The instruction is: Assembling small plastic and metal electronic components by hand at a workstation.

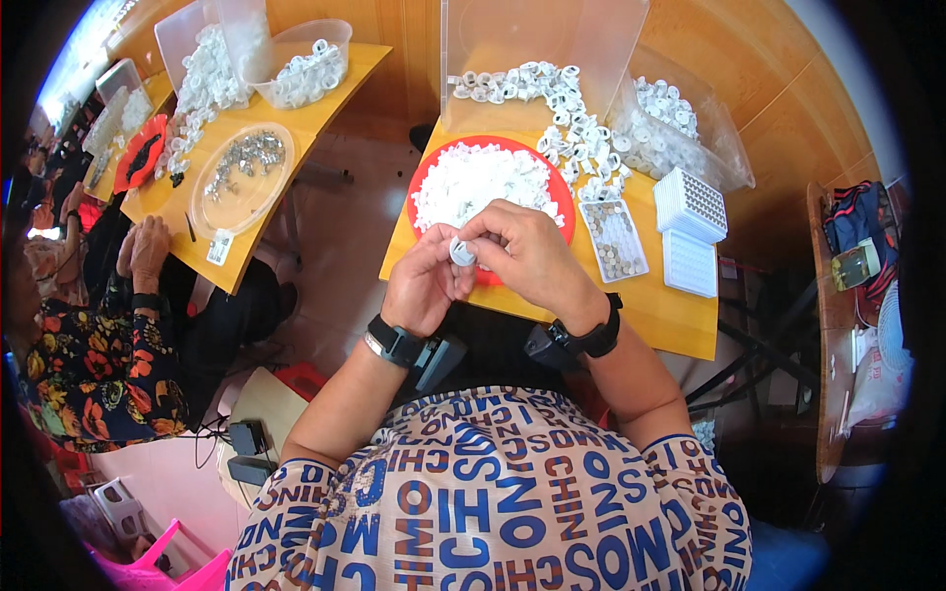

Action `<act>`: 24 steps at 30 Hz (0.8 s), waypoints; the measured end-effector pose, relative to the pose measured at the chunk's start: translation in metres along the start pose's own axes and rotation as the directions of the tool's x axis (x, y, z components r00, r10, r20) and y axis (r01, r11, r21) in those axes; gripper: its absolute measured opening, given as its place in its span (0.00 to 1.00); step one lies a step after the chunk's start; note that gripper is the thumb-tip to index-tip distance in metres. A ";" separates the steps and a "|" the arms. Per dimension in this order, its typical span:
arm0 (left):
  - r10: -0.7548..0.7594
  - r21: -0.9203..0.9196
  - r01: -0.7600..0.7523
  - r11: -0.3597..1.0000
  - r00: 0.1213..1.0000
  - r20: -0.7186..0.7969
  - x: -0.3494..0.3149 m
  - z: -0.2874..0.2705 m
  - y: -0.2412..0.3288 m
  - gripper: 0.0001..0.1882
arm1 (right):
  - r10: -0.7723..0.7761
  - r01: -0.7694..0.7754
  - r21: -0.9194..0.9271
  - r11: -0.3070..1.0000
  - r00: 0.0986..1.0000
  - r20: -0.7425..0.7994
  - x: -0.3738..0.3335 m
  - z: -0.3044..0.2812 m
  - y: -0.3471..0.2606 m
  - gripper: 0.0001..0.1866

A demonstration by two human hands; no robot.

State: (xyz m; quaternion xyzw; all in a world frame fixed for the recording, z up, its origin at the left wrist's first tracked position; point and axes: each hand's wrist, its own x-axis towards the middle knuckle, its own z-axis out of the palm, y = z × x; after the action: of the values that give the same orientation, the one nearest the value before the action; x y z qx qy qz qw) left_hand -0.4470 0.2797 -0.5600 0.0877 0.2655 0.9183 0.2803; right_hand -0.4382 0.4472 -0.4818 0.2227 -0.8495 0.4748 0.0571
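Head view: a yellow wooden tabletop [680, 330] carries a round red plastic tray [563, 212] heaped with small white plastic pieces [473, 182]. At its six o'clock edge, the left hand [422, 286] and right hand [532, 254] meet, fingertips pinched together on one small white plastic ring [461, 252].
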 end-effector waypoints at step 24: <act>0.112 0.066 -0.107 0.992 0.992 -0.066 -0.001 0.011 -0.014 0.08 | 0.235 -0.153 0.416 0.896 0.960 -0.153 -0.020 0.027 0.025 0.09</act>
State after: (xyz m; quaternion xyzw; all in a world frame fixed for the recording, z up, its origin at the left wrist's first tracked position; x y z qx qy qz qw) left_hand -0.4360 0.2935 -0.5584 0.0789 0.2981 0.9261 0.2172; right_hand -0.4285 0.4422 -0.5222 0.0950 -0.7422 0.6617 0.0472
